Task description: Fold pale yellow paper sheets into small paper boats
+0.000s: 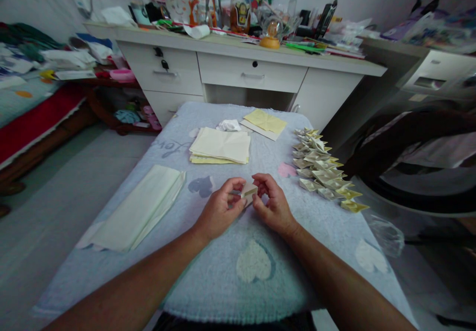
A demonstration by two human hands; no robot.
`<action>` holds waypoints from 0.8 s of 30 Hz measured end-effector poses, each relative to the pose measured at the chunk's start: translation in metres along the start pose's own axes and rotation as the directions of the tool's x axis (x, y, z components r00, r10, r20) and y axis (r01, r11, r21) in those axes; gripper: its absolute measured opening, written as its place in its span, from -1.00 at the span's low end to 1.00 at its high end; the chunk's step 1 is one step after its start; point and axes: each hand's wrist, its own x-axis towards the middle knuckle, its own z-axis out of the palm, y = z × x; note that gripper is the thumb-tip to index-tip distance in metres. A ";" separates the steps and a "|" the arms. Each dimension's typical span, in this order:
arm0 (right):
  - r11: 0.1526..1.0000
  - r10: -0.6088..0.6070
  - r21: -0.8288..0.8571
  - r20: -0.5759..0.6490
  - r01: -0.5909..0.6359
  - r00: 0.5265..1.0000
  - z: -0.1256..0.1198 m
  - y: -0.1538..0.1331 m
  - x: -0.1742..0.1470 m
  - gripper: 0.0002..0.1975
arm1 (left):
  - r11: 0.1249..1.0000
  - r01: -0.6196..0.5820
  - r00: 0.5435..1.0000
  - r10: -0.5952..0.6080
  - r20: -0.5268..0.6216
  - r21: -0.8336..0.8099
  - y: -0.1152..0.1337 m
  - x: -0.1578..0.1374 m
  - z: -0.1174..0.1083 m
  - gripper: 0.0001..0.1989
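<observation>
Near the middle of the cloth-covered table, a small folded piece of paper [249,192] is held up between my two hands. My left hand [220,206] pinches its left side between thumb and fingers. At the right edge, the curled fingers and thumb of my right hand [275,206] close on the same paper. Rows of folded paper boats [322,165], whitish and yellow, stand to the right. Beyond my hands lies a stack of cream paper sheets [220,145]. A larger folded pale paper [143,207] rests to the left.
Yellow and white sheets [265,121] lie at the far side beside a crumpled white paper [228,125]. The blue tablecloth [208,271] has heart patterns. A cluttered white desk [253,68] stands behind, a bed [40,117] at left, and a washing machine [439,83] at right.
</observation>
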 end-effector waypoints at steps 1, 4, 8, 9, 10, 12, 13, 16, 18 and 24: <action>1.000 -0.002 0.012 -0.013 0.003 1.000 0.001 0.000 0.000 -0.63 | 1.000 0.001 1.000 -0.001 -0.008 0.000 0.000 0.000 0.000 -0.66; 0.998 -0.060 -0.014 0.003 0.060 0.998 0.002 0.000 -0.001 -0.67 | 1.000 0.018 0.999 -0.019 -0.035 -0.020 0.001 0.000 0.000 -0.72; 0.985 -0.160 -0.050 0.049 0.162 0.986 0.000 0.000 -0.002 -0.62 | 0.979 0.063 0.998 -0.068 -0.016 -0.196 0.002 0.003 0.000 -0.79; 0.982 -0.178 -0.054 0.057 0.181 0.982 0.000 0.001 -0.002 -0.60 | 0.963 0.075 0.997 -0.079 -0.005 -0.260 0.003 0.004 0.000 -0.81; 0.979 -0.190 -0.060 0.069 0.194 0.979 0.000 0.002 -0.002 -0.58 | 0.943 0.087 0.996 -0.091 0.003 -0.321 0.004 0.005 -0.001 -0.82; 0.974 -0.204 -0.076 0.096 0.211 0.974 -0.001 0.003 -0.003 -0.55 | 0.895 0.117 0.992 -0.122 0.016 -0.432 0.005 0.006 -0.002 -0.84; 0.972 -0.209 -0.085 0.108 0.218 0.972 -0.002 0.004 -0.003 -0.54 | 0.869 0.130 0.991 -0.135 0.024 -0.477 0.006 0.006 -0.004 -0.84; 0.964 -0.229 -0.107 0.133 0.244 0.964 -0.004 0.002 -0.003 -0.54 | 0.809 0.145 0.989 -0.134 0.062 -0.569 0.005 0.005 -0.006 -0.78; 0.960 -0.234 -0.117 0.150 0.253 0.960 -0.006 0.001 -0.003 -0.56 | 0.803 0.131 0.991 -0.120 0.058 -0.582 0.005 0.004 -0.006 -0.68; 0.985 -0.167 -0.023 0.110 0.171 0.980 -0.007 -0.003 -0.003 -0.61 | 0.826 0.179 0.981 -0.188 0.037 -0.535 0.002 0.006 -0.001 -0.42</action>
